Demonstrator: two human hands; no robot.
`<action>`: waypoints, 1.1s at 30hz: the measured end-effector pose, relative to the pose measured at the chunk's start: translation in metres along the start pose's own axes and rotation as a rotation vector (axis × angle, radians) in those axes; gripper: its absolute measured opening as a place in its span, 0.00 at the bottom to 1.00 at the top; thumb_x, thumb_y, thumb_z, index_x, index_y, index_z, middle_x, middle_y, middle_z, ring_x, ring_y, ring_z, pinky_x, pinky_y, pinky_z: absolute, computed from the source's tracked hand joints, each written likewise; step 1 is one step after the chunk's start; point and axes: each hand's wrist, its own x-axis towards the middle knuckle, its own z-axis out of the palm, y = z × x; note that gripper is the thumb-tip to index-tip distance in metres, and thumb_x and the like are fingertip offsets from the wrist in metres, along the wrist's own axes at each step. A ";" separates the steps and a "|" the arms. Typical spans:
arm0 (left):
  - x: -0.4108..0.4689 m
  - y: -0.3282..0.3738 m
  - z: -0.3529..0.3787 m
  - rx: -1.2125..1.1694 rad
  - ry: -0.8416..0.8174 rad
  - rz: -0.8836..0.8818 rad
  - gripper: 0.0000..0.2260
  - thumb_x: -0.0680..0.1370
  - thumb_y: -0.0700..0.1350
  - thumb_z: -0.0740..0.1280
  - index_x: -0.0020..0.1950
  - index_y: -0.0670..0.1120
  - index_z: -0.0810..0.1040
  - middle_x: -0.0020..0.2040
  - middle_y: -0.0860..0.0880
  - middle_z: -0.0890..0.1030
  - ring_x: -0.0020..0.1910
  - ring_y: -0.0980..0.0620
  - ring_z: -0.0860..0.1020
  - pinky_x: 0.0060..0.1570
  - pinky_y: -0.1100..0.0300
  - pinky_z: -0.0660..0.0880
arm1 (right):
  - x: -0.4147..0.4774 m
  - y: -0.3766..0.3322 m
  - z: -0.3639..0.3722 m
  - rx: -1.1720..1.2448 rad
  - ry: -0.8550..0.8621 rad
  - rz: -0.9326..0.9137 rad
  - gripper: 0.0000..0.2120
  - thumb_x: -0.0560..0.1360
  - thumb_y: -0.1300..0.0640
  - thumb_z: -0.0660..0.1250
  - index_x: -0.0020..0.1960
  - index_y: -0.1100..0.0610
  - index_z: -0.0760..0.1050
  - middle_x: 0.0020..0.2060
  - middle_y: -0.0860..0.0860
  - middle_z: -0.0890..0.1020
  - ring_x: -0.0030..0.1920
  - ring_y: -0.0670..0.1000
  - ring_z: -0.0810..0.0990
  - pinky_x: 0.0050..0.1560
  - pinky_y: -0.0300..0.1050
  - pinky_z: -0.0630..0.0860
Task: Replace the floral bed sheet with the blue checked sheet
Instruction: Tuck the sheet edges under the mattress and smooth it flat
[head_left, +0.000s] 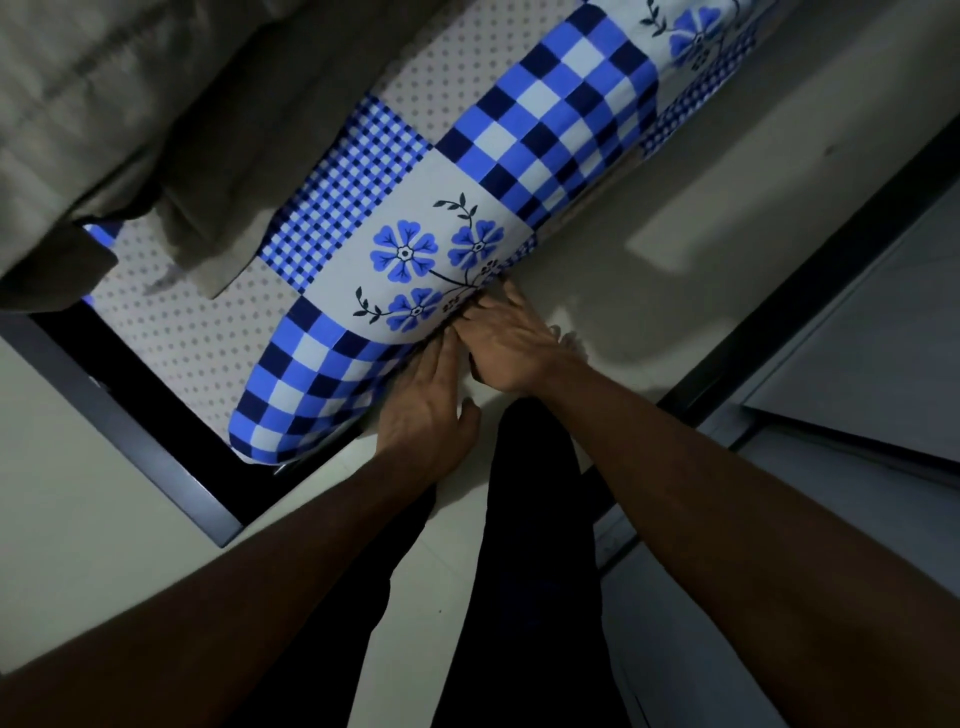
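Head view, sheet: the blue checked cotton sheet with flower panels (457, 208) lies over the mattress and wraps down its near side edge
Head view, left hand: the left hand (423, 410) lies flat against the lower edge of the sheet, fingers pushed under the mattress; whether they pinch cloth I cannot tell
Head view, right hand: the right hand (511, 345) sits just beside it, fingers spread and pressed into the same fold; grip hidden
Head view, bed frame: the dark metal bed frame (124, 415) shows at the mattress end
Head view, blanket: an olive-grey blanket (130, 104) lies heaped on the sheet's far part
Risk: the tuck may pull loose if the hands slide out fast, since the cloth looks taut over the rounded edge
Risk: the heaped blanket may drag the sheet askew
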 end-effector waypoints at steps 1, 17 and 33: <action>0.007 0.004 -0.001 -0.009 -0.010 -0.036 0.37 0.72 0.43 0.68 0.78 0.38 0.59 0.75 0.38 0.66 0.73 0.40 0.67 0.71 0.50 0.64 | -0.002 0.002 -0.003 0.024 0.007 -0.013 0.29 0.73 0.57 0.65 0.75 0.54 0.67 0.71 0.49 0.73 0.74 0.53 0.65 0.78 0.63 0.41; 0.034 0.029 0.019 0.075 -0.126 -0.298 0.41 0.74 0.57 0.66 0.80 0.42 0.51 0.79 0.42 0.58 0.76 0.41 0.59 0.72 0.46 0.57 | -0.038 0.070 -0.006 -0.064 0.353 0.029 0.27 0.76 0.49 0.64 0.72 0.58 0.73 0.69 0.55 0.77 0.73 0.58 0.70 0.73 0.60 0.65; 0.048 0.063 -0.013 0.012 -0.070 0.033 0.40 0.73 0.55 0.67 0.79 0.41 0.56 0.77 0.41 0.62 0.75 0.41 0.63 0.72 0.48 0.65 | -0.007 0.042 -0.020 -0.120 0.086 0.250 0.29 0.78 0.46 0.60 0.78 0.49 0.61 0.77 0.46 0.63 0.78 0.53 0.54 0.77 0.64 0.49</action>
